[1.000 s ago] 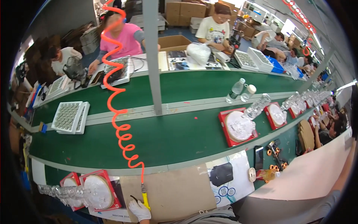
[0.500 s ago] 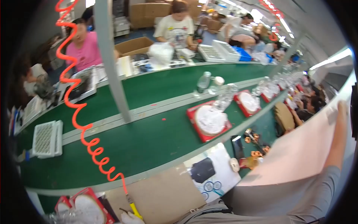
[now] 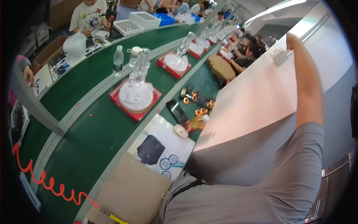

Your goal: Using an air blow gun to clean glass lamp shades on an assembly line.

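Note:
My right arm stretches up the right side along a large pale panel [image 3: 253,97]. At its end my right hand [image 3: 292,42] is by a small white box-like piece [image 3: 278,56] on that panel. The fingers are too small and blurred to show whether they grip it. My left hand is out of view. At the lower edge lies the end of a yellow air tool [image 3: 118,219] on a coiled orange hose [image 3: 52,184], over a brown board [image 3: 130,186].
On the green conveyor [image 3: 85,138], red trays [image 3: 138,115] hold clear glass vessels on round white bases. A plastic bottle [image 3: 118,61] stands behind. Nearer are a phone [image 3: 176,111], copper-coloured parts [image 3: 201,112] and a printed sheet [image 3: 164,138]. Other people sit across and along the line.
The view has swung right, so the conveyor and trays shift left. My left hand, beside the yellow air tool before, has left the picture. My right arm stays raised at the panel.

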Demonstrator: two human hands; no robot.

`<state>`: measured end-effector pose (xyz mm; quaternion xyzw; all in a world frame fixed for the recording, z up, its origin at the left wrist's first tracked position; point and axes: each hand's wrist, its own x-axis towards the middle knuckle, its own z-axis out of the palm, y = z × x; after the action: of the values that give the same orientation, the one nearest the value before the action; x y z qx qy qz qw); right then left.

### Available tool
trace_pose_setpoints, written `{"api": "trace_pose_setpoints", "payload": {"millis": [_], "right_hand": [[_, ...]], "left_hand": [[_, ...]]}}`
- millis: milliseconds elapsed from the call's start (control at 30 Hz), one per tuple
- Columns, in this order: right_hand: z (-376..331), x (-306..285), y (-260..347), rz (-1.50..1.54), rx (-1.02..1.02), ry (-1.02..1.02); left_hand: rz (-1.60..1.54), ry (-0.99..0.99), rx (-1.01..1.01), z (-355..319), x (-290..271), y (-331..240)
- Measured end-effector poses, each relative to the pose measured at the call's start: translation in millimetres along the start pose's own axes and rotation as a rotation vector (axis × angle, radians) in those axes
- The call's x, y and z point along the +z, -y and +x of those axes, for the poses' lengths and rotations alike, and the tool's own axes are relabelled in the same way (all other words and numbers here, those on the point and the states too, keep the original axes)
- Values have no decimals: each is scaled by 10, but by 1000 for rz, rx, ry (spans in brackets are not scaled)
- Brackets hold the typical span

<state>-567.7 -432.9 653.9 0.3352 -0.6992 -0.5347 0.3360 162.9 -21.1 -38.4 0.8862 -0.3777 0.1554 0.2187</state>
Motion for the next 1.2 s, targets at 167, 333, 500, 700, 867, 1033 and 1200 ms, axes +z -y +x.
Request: {"api": "trace_pose_setpoints", "payload": {"millis": [167,333,500,700,867,1033,1200], "right_hand": [[120,-346,1084,798,9,-4],[-93,-33,2490,866,-290,96],[-28,994,3954,825,-419,327],[-731,1250,5420,711,-577,301],[-973,1432,5923,678,-666,341],[-830,1962,6420,645,-834,-28],[-986,2178,6682,665,-908,-186]], "left_hand": [[-55,63,-4,81,-187,-226],[-42,60,-38,-10,-122,0],[-1,130,-50,-70,3,122],[-72,121,-90,-46,72,81],[-7,131,-109,-91,104,40],[-12,213,-166,-152,75,32],[-22,57,-192,-355,422,465]]}}
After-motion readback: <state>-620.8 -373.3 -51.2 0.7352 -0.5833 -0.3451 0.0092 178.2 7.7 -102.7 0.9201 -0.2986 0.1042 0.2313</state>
